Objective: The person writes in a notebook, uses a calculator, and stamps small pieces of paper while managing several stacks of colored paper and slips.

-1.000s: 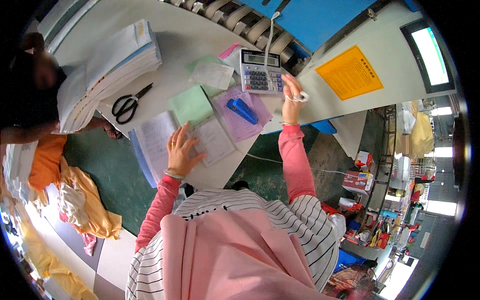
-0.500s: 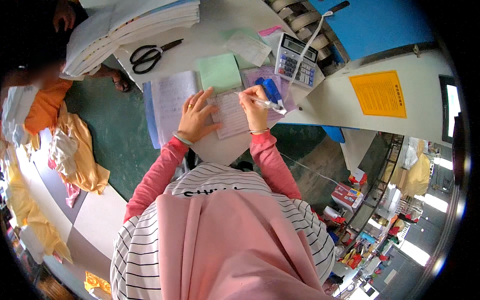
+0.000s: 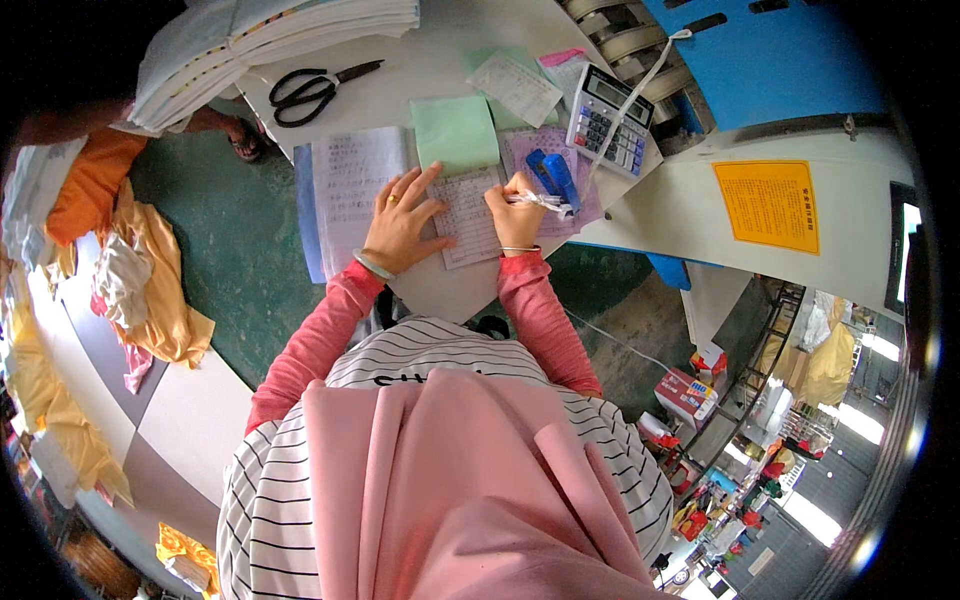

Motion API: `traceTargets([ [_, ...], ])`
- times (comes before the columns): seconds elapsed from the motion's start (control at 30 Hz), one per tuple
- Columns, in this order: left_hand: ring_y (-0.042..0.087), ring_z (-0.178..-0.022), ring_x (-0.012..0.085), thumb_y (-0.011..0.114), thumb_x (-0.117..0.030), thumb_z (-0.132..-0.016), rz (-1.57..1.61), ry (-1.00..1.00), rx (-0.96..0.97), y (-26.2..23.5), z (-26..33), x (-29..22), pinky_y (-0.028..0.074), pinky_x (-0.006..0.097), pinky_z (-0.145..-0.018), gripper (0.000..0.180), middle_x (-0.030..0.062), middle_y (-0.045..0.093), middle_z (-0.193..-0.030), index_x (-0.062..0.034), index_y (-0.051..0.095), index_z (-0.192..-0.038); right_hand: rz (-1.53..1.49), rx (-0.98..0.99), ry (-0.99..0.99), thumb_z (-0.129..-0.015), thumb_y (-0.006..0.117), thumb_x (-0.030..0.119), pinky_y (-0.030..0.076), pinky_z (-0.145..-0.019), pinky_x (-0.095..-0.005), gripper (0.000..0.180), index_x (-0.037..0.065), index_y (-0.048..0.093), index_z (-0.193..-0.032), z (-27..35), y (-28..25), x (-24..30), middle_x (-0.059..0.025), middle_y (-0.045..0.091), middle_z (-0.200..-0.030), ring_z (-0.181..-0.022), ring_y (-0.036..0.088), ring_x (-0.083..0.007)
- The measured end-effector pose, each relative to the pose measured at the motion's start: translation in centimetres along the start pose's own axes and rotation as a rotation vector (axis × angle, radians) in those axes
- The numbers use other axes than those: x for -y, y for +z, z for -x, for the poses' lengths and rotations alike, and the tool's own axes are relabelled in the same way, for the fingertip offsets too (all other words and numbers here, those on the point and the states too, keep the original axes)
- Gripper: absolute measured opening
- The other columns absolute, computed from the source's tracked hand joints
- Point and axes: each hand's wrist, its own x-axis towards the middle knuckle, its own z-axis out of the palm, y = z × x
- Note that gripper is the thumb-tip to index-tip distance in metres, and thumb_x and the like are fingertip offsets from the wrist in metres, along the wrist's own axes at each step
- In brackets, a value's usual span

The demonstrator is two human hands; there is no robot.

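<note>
Right hand (image 3: 515, 215) grips pen (image 3: 540, 202) — left hand (image 3: 400, 225) flat on notebook (image 3: 360, 185).

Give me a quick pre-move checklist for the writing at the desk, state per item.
1. Pen gripped in right hand: ok.
2. Left hand flat on the open notebook, steadying it: ok.
3. Pen tip on the ruled sheet: cannot tell, tip too small.
4. Calculator within the right hand's reach: ok, likely.
5. Blue stapler clear of the writing hand: not ok, it lies right beside the pen.
6. Scissors away from both hands: ok.
</note>
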Motion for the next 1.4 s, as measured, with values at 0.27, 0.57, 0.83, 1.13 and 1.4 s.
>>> traceTargets([
  [0.27, 0.029, -0.127, 0.03, 0.075, -0.036, -0.06, 0.006, -0.001, -0.004, 0.0, -0.1, -0.1, 0.021, 0.046, -0.103, 0.042, 0.0062, 0.03, -0.141, -0.0142, 0.062, -0.093, 0.089, 0.016, -0.031, -0.068, 0.062, 0.009, 0.032, -0.044, -0.0319, 0.025, 0.005, 0.038, -0.062, -0.1, 0.2, 0.2, -0.0052, 0.039, -0.05, -0.045, 0.036, -0.0146],
  [0.57, 0.03, -0.127, 0.03, 0.075, -0.038, -0.06, 0.004, 0.004, -0.022, 0.4, 0.0, 0.0, 0.021, 0.047, -0.103, 0.043, 0.0059, 0.03, -0.141, -0.0148, 0.062, -0.093, 0.073, 0.043, -0.045, -0.067, 0.061, 0.007, 0.03, -0.042, -0.0316, 0.026, 0.004, 0.036, -0.059, 0.0, 0.0, -0.2, -0.0045, 0.038, -0.048, -0.044, 0.034, -0.0127],
  [0.83, 0.029, -0.127, 0.03, 0.073, -0.036, -0.063, 0.013, 0.006, 0.007, 0.2, -0.1, 0.3, 0.021, 0.047, -0.103, 0.04, 0.0058, 0.03, -0.14, -0.0141, 0.06, -0.093, 0.029, -0.027, -0.029, -0.066, 0.06, 0.005, 0.03, -0.042, -0.0282, 0.025, 0.005, 0.036, -0.058, -0.1, 0.2, 0.5, -0.0017, 0.035, -0.049, -0.046, 0.033, -0.009],
  [1.13, 0.035, -0.123, 0.0294, 0.075, -0.029, -0.056, 0.099, 0.082, -0.083, 0.1, 0.6, 0.0, 0.028, 0.046, -0.099, 0.041, 0.0104, 0.038, -0.134, -0.0137, 0.059, -0.091, -0.131, 0.005, 0.121, -0.075, 0.066, 0.023, 0.036, -0.05, -0.0268, 0.026, 0.008, 0.048, -0.066, 0.5, -0.9, -2.4, 0.0012, 0.046, -0.059, -0.055, 0.042, -0.0102],
  [1.4, 0.035, -0.123, 0.0317, 0.074, -0.033, -0.057, -0.005, 0.062, -0.14, 0.4, 0.7, -0.7, 0.027, 0.046, -0.101, 0.039, 0.01, 0.034, -0.137, -0.0137, 0.06, -0.088, -0.112, -0.031, 0.015, -0.079, 0.056, 0.008, 0.034, -0.049, -0.0263, 0.018, 0.004, 0.045, -0.066, -0.1, -1.5, -0.5, -0.0008, 0.044, -0.058, -0.054, 0.039, -0.0106],
])
